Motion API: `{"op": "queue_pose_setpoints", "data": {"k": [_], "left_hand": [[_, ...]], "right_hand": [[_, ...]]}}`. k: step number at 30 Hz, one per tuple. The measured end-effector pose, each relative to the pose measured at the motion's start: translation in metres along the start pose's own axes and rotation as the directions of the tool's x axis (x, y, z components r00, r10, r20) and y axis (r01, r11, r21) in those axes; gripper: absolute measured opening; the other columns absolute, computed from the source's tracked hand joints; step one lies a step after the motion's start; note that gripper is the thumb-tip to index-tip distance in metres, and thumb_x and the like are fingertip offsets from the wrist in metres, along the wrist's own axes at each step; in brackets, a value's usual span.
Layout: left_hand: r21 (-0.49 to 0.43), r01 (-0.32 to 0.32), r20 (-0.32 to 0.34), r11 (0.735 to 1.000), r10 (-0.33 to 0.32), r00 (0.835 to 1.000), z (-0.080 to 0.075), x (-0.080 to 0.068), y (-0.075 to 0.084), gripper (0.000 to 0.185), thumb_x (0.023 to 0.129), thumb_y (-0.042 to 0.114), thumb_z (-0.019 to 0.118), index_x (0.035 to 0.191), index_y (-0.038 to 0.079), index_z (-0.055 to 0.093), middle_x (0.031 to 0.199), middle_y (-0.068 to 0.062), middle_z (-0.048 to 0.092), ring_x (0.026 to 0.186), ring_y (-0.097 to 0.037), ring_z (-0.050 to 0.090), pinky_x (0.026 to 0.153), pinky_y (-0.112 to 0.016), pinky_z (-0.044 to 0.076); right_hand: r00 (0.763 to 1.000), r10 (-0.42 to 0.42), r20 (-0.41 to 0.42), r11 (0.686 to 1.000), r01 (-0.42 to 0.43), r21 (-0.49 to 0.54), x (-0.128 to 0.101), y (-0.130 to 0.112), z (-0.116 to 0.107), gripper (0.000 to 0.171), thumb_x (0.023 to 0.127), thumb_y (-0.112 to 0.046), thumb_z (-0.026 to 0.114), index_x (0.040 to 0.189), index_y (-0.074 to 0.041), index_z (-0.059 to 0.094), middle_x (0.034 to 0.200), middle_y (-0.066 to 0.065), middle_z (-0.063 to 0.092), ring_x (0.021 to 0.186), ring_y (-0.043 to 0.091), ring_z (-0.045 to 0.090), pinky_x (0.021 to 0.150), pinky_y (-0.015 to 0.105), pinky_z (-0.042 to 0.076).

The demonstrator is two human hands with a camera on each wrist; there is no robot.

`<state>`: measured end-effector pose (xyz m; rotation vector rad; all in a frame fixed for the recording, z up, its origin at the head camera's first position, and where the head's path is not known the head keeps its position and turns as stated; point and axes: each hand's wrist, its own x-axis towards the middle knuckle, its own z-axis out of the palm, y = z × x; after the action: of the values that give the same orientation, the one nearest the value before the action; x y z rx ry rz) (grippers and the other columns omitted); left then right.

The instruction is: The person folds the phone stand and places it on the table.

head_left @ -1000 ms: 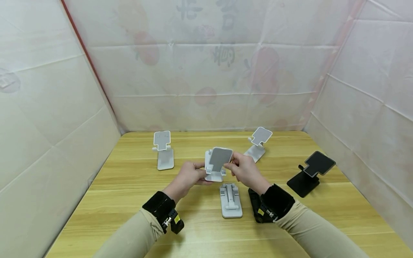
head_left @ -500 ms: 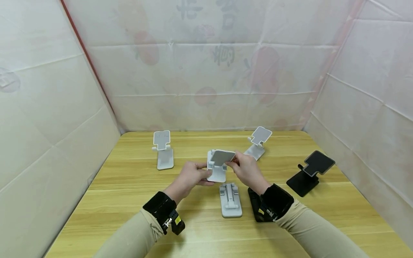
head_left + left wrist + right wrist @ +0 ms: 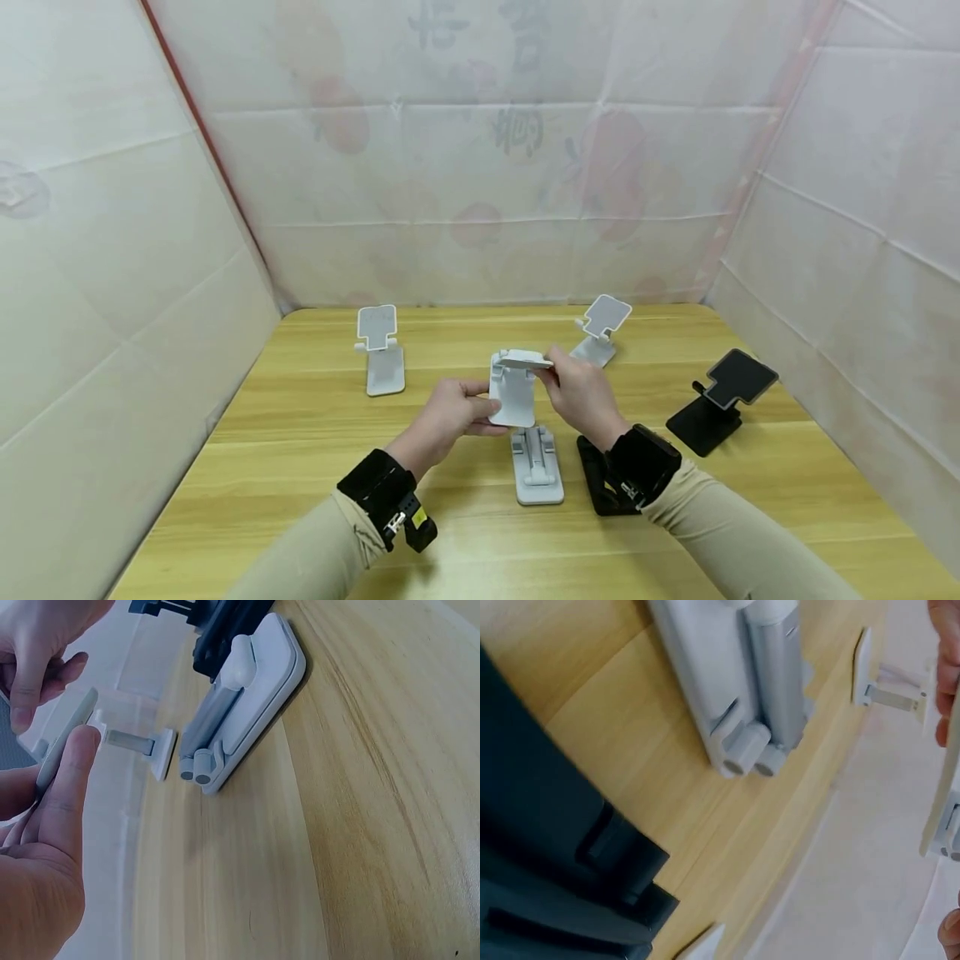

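Observation:
Above the middle of the table, both hands hold a white phone stand (image 3: 514,402). My left hand (image 3: 453,411) grips its base from the left, thumb on the front face and fingers behind. With thumb and fingers my right hand (image 3: 581,390) pinches the right edge of the grey-padded plate, which appears nearly edge-on in the head view. The left wrist view shows the base (image 3: 66,739) edge-on between the left thumb and fingers. A folded white phone stand (image 3: 537,482) lies just below the held one. Beside it a folded black phone stand (image 3: 595,477) is partly hidden by my right wrist.
An unfolded white phone stand (image 3: 385,375) stands at the back left, another white phone stand (image 3: 606,317) at the back right. Farther right is an unfolded black phone stand (image 3: 703,427). Pale sheets (image 3: 480,167) wall in the wooden table (image 3: 315,467) at the back and sides.
The held stand's plate has tilted from facing the camera to nearly edge-on, with my right hand at its edge. Both hands and the stand have shifted slightly to the right.

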<state>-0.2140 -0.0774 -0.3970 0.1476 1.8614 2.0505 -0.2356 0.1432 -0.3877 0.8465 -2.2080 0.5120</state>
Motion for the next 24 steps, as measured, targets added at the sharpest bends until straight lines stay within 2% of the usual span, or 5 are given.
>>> {"op": "queue_pose_setpoints", "data": {"k": [5,9,16,24], "left_hand": [[-0.011,0.006,0.001,1.000,-0.006,1.000,0.000,0.000,-0.001,0.044,0.099,0.000,0.061,0.141,-0.011,0.053,0.121,-0.030,0.066,0.091,-0.034,0.075,0.084,-0.040,0.065],[-0.015,0.010,-0.001,1.000,-0.010,1.000,-0.001,0.000,-0.002,0.044,0.099,0.001,0.060,0.141,-0.010,0.053,0.121,-0.030,0.066,0.091,-0.035,0.075,0.084,-0.040,0.065],[-0.064,0.037,-0.008,0.997,-0.038,0.999,-0.003,0.001,-0.001,0.044,0.100,0.001,0.059,0.142,-0.011,0.051,0.123,-0.030,0.065,0.099,-0.039,0.074,0.086,-0.038,0.064],[-0.110,0.049,-0.077,0.993,-0.057,0.995,-0.010,0.002,-0.001,0.045,0.101,-0.003,0.058,0.143,-0.013,0.048,0.130,-0.032,0.059,0.100,-0.038,0.073,0.087,-0.038,0.064]], "right_hand": [[0.994,-0.077,-0.082,0.995,0.070,-0.077,-0.001,0.003,0.004,0.029,0.084,0.000,0.081,0.087,-0.005,0.053,0.067,0.004,0.057,0.046,0.012,0.046,0.038,0.024,0.033],[0.991,-0.093,-0.094,0.992,0.085,-0.092,0.000,0.004,0.007,0.028,0.084,-0.001,0.081,0.089,-0.004,0.054,0.068,0.005,0.058,0.045,0.012,0.047,0.037,0.025,0.033],[0.999,-0.024,-0.034,0.999,0.023,-0.036,0.003,0.002,0.005,0.023,0.087,-0.004,0.081,0.097,-0.003,0.060,0.075,0.006,0.067,0.051,0.013,0.054,0.043,0.025,0.041],[0.999,-0.029,-0.038,0.997,0.031,0.076,0.011,0.001,0.003,0.025,0.087,-0.003,0.080,0.108,-0.005,0.067,0.068,-0.002,0.057,0.052,0.006,0.047,0.045,0.020,0.038]]}}
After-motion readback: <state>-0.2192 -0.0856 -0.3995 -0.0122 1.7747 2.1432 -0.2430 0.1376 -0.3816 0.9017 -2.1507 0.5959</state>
